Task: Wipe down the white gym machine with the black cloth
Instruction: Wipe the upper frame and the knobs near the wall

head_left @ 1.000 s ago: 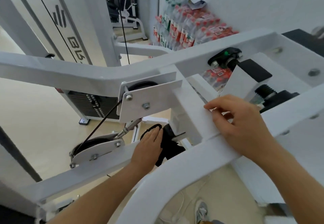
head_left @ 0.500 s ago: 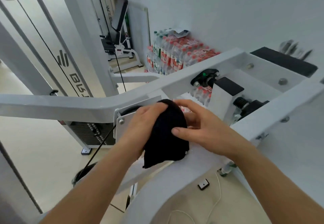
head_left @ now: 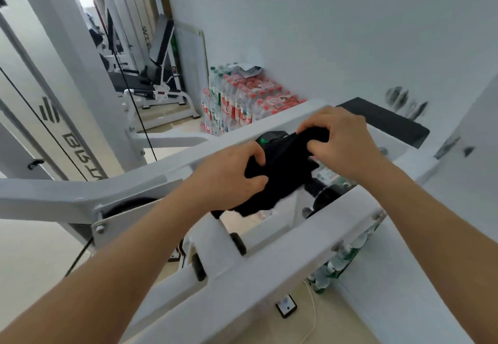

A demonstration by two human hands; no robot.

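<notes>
Both grips are clamped on the black cloth: our left hand bunches one end, our right hand the other, lifted just above the white gym machine. A loose tail dangles, so it could snag the knob underneath as we lower it.

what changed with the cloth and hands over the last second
The left hand lifted the cloth from low in the frame; the right hand left the bar and took hold too. Both now stretch it above the frame. The machine stayed put.
</notes>
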